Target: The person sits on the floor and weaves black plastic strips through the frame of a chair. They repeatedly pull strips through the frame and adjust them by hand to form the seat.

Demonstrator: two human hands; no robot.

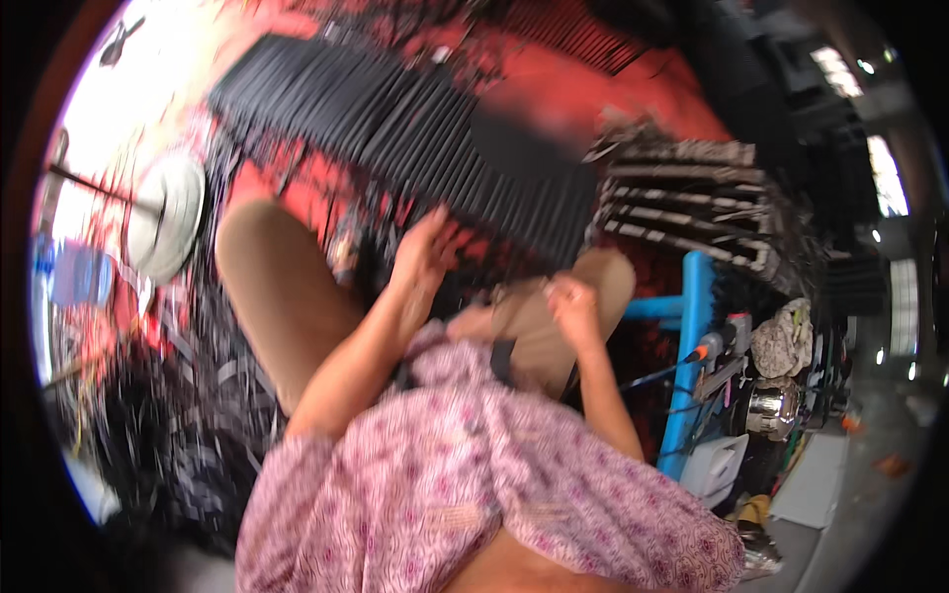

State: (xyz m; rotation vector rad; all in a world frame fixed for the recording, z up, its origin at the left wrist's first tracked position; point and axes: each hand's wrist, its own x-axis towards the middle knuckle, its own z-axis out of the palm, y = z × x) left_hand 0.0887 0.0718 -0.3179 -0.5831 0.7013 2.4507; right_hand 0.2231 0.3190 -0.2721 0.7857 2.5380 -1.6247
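The picture is tilted and smeared by motion. My left hand (427,252) is raised with its fingers apart, at the near edge of a long row of thin black strips (395,128) that lies on a red surface (593,89). It holds nothing that I can see. My right hand (573,301) hovers above my right knee (593,282) with its fingers curled in; the blur hides whether anything thin is pinched in it. Both knees are in tan trousers, the left one (267,267) bent up, and a pink patterned shirt (465,474) fills the lower middle.
A white round disc on a stand (168,217) is at the left, above a dark tangle (178,395). At the right are stacked racks of dark strips (682,208), a blue frame (692,336), a crumpled cloth (786,341), a metal pot (771,407) and a white tub (717,465).
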